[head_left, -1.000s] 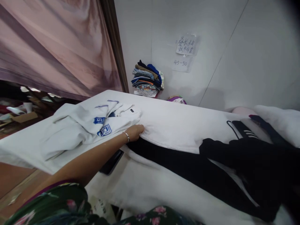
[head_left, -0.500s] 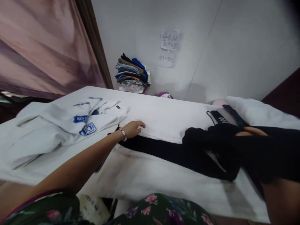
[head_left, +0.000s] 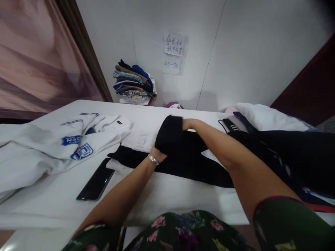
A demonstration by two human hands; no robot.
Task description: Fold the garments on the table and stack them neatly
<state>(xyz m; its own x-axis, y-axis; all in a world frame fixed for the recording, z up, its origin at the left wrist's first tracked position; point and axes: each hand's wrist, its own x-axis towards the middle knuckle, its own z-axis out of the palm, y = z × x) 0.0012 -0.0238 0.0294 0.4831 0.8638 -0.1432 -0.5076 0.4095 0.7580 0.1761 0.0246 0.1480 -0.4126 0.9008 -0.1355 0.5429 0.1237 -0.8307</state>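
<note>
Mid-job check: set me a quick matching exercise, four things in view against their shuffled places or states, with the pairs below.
1. Glossy black rectangular phone
2. White fabric shirt with blue badges
3. Black cloth garment
4. Multicoloured stack of folded clothes

A. Rumpled, at the picture's left edge
B. Beyond the far edge of the white table
C. Between the shirt and the left forearm
D. Partly lifted, in the left hand and right hand

Pairs: 1-C, 2-A, 3-D, 4-B

Left hand (head_left: 158, 156) and right hand (head_left: 189, 124) holding raised part of black garment (head_left: 170, 137) above white table (head_left: 65, 211). Phone (head_left: 94, 180) and white shirt (head_left: 34, 158) with blue badges (head_left: 84, 151) to left. Folded clothes (head_left: 134, 83) piled near wall (head_left: 240, 52).
</note>
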